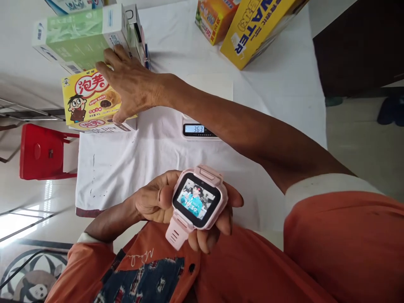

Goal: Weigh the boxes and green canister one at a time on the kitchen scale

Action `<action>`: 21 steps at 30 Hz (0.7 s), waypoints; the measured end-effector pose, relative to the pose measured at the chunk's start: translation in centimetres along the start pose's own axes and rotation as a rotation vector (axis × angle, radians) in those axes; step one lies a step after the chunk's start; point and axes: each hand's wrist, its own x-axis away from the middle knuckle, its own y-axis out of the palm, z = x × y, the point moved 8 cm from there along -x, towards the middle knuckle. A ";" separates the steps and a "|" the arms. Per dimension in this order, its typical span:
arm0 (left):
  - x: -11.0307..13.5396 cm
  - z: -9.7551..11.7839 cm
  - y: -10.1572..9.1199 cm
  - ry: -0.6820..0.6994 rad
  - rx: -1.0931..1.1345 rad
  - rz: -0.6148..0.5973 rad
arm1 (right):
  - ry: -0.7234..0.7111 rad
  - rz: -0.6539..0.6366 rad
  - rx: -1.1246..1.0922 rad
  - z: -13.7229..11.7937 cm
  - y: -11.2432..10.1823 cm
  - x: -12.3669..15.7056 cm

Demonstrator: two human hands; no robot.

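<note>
My left hand is held close to my chest, its fingers wrapped round a pink smartwatch whose lit screen faces up. My right hand reaches across the table to the far left, fingers spread, lying on a yellow snack box with a cartoon face. Its fingertips touch a green and white box stacked just beyond.
A digital scale reading 363 sits mid-table under my right forearm on the white cloth. A yellow carton and an orange box lie at the far right. A red plastic chair stands left of the table.
</note>
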 end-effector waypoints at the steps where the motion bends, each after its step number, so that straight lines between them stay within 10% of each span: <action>1: 0.0 0.0 -0.1 -0.002 -0.006 0.021 | 0.001 0.010 0.002 0.0 0.0 0.1; 12: -0.7 -0.7 -3.9 0.192 0.032 0.156 | 0.078 0.133 0.113 1.8 -6.1 4.0; 21: -2.3 0.7 -2.8 0.328 -0.063 0.025 | 0.295 0.426 0.031 9.5 -8.5 17.7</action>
